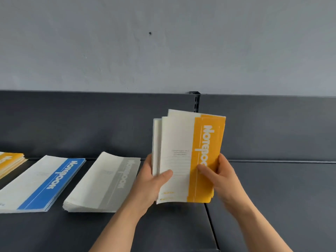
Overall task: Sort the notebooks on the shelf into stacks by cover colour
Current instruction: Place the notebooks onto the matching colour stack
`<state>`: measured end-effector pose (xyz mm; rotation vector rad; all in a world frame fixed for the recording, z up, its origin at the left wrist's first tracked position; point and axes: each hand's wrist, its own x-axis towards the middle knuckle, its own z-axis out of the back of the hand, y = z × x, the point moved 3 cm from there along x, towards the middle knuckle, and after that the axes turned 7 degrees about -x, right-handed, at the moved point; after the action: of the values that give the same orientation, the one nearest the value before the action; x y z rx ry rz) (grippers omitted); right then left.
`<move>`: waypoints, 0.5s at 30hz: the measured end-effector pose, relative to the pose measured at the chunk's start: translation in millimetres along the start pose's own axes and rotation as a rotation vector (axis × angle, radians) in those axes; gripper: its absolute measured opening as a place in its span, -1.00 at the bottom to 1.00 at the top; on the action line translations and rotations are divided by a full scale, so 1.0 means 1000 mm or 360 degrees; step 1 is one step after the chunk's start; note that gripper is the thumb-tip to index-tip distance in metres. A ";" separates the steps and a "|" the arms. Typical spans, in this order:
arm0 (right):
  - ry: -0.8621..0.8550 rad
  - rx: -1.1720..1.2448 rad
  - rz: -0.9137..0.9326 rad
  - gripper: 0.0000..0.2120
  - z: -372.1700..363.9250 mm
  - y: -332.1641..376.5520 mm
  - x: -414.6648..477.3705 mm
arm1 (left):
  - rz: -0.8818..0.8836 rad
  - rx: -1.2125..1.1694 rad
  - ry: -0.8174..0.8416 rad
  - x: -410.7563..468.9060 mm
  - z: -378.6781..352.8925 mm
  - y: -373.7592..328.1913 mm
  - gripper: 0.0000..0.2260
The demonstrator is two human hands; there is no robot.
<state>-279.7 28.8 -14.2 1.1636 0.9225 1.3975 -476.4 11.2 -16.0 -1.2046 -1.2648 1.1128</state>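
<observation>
I hold a small bundle of notebooks (183,142) upright above the dark shelf (272,197); the front one is white with a yellow band. My left hand (151,179) grips its left edge with the thumb on the cover. My right hand (218,175) grips the yellow right edge. On the shelf to the left lie a stack of grey-banded notebooks (103,184), a stack of blue-banded notebooks (41,184), and at the far left edge a stack of yellow notebooks (11,162), partly cut off.
A dark back panel (91,124) with a slotted upright (196,102) rises behind the shelf, with a grey wall (163,42) above. A seam (211,224) divides the shelf into two sections.
</observation>
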 end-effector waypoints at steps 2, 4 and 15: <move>0.0045 0.0051 0.0173 -0.68 -0.001 0.012 -0.002 | -0.0084 0.0057 0.0012 0.001 0.006 -0.008 -0.59; 0.0092 0.0081 0.0226 -0.70 -0.005 0.013 -0.005 | -0.0125 0.0116 0.0013 0.003 0.012 -0.011 -0.56; -0.0017 0.0363 0.0349 -0.64 -0.006 0.023 -0.002 | -0.0375 -0.0211 -0.0291 0.009 -0.002 -0.048 -0.42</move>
<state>-291.2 23.6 5.7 1.4785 0.9891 1.4859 -476.6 16.9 32.4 -1.0351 -1.5974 0.9949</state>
